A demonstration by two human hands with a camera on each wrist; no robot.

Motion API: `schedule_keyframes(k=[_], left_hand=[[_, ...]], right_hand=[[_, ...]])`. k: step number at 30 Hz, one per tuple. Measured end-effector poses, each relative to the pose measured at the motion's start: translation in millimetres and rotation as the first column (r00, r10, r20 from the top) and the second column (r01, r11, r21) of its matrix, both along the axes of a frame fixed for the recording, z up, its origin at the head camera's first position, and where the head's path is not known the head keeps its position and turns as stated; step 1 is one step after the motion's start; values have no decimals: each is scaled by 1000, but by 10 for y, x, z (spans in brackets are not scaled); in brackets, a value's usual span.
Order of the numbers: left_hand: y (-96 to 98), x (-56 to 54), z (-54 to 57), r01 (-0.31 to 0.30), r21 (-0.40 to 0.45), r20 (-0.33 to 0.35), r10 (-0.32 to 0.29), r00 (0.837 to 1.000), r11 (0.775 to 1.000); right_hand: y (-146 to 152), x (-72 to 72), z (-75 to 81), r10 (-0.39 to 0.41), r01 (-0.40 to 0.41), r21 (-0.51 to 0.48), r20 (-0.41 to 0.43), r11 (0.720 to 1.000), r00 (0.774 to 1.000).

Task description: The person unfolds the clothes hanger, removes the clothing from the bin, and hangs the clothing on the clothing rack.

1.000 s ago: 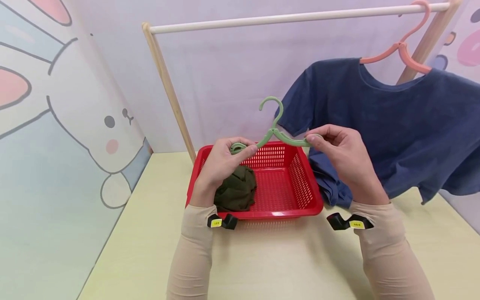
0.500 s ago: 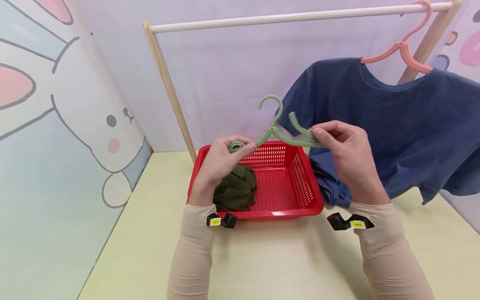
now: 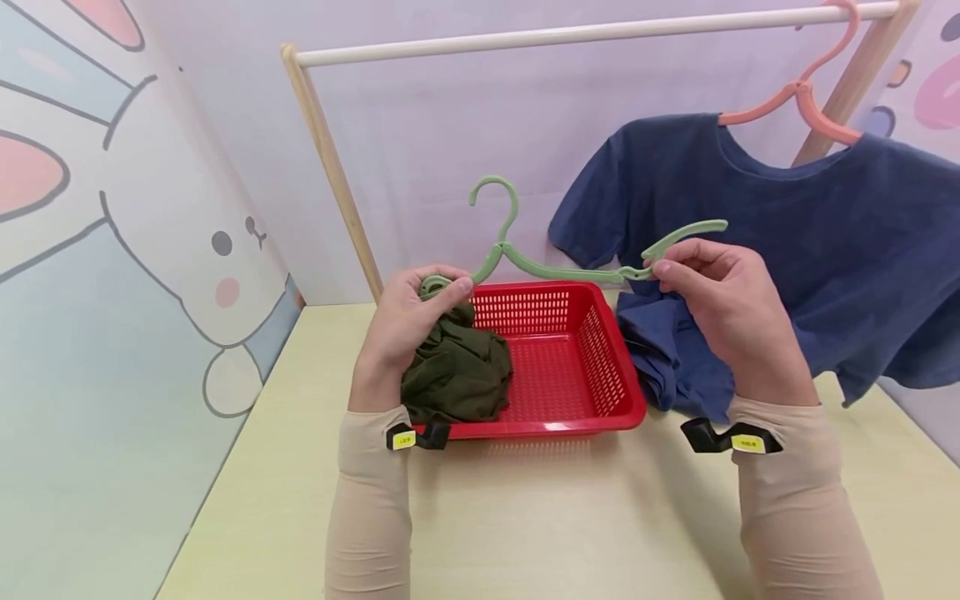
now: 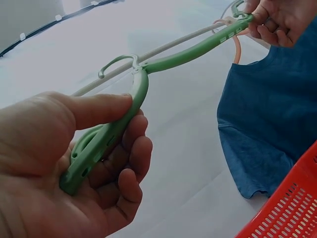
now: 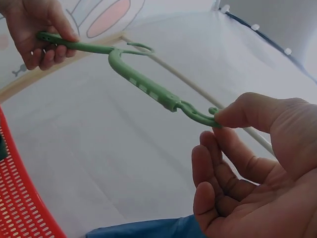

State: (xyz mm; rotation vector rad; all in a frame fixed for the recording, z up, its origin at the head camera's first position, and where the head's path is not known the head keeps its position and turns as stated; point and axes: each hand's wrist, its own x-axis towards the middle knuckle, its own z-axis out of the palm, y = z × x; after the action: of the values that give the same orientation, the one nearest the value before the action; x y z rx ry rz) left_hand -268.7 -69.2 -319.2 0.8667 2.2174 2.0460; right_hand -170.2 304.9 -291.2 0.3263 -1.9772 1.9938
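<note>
A green folding hanger (image 3: pixel 555 272) is held level above the red basket, its hook pointing up. My left hand (image 3: pixel 408 321) grips its left arm, which is folded back on itself; in the left wrist view the thumb lies along the green plastic (image 4: pixel 140 91). My right hand (image 3: pixel 731 308) pinches the end of the right arm between thumb and index finger. There the end piece (image 3: pixel 686 236) swings out past the joint, tip up and to the right. In the right wrist view, a narrow link (image 5: pixel 193 113) shows between the arm and my fingertips.
The red basket (image 3: pixel 633 400) on the pale table (image 3: pixel 525 517) holds a crumpled dark green cloth (image 3: pixel 465 375). A navy T-shirt (image 3: pixel 787 225) hangs by a coral hanger (image 3: pixel 802 87) from the white rail (image 3: pixel 555 35). Folded blue cloth (image 3: pixel 675 350) lies right of the basket.
The hanger's right end piece has swung from folded to outward. My right hand has moved right, my left hand left and slightly up, and the hook has shifted left.
</note>
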Motion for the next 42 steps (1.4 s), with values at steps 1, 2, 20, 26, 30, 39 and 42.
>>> schedule_keyframes(k=[1, 2, 20, 26, 30, 39, 42], left_hand=[[-2, 2, 1, 2, 0, 1, -2, 1000, 1000], [-4, 6, 1, 3, 2, 2, -3, 1000, 1000], [-61, -22, -22, 45, 139, -52, -38, 998, 989], [-38, -21, -20, 29, 116, -47, -24, 999, 993], [-27, -16, -20, 24, 103, -48, -19, 999, 994], [-62, 1, -12, 30, 1, -49, -29, 998, 1000], [-43, 12, -7, 33, -46, -56, -36, 998, 998]], right_hand=[[13, 5, 3, -1, 0, 16, 8, 1000, 1000], [26, 9, 7, -5, 4, 36, 17, 999, 1000], [77, 17, 49, -37, -9, 306, 145, 952, 989], [88, 25, 48, -59, -3, 357, 163, 934, 985], [110, 31, 47, -65, -13, 392, 186, 920, 980], [137, 23, 55, -52, -55, 510, 193, 858, 980], [135, 21, 55, -54, -48, 537, 172, 842, 984]])
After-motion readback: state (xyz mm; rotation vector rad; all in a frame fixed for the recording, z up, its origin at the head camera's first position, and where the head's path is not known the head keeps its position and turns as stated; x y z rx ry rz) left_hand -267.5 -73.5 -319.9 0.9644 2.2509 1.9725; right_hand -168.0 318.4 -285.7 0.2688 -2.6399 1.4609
